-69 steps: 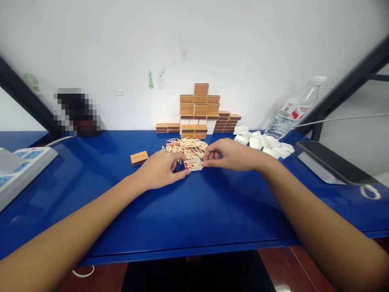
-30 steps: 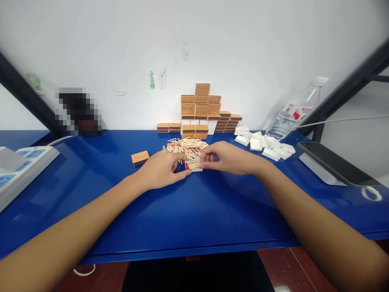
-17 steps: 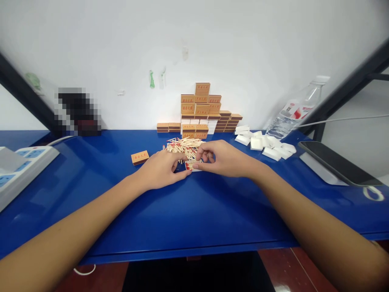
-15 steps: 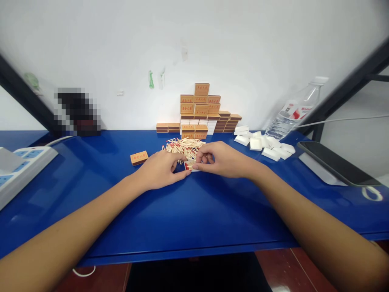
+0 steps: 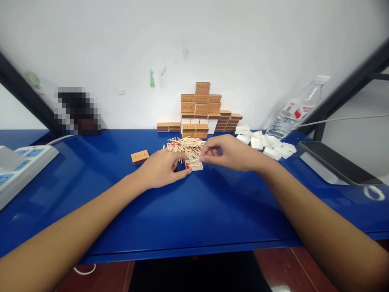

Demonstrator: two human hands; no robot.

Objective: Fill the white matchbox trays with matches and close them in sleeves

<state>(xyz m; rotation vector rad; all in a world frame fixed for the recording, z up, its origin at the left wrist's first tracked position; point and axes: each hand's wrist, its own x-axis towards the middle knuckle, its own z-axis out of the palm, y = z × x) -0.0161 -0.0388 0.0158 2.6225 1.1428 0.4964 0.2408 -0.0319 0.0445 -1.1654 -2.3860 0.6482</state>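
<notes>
A small white tray (image 5: 198,166) with red-tipped matches in it lies on the blue table. My left hand (image 5: 164,168) grips the tray's left end between thumb and fingers. Just above the tray's right end, my right hand (image 5: 226,153) is closed in a pinch; a thin pale match seems to show at its fingertips. A heap of loose matches (image 5: 186,146) lies right behind the tray. One orange matchbox (image 5: 140,157) sits to the left of my left hand.
Stacked matchboxes (image 5: 201,108) stand against the wall. White trays (image 5: 272,143) lie in a pile at right, near a leaning water bottle (image 5: 288,115). A phone (image 5: 340,162) is at far right, a power strip (image 5: 27,166) at far left.
My right hand has moved a little right and up from the tray, uncovering its right end and the matches in it. My left hand stays on the tray.
</notes>
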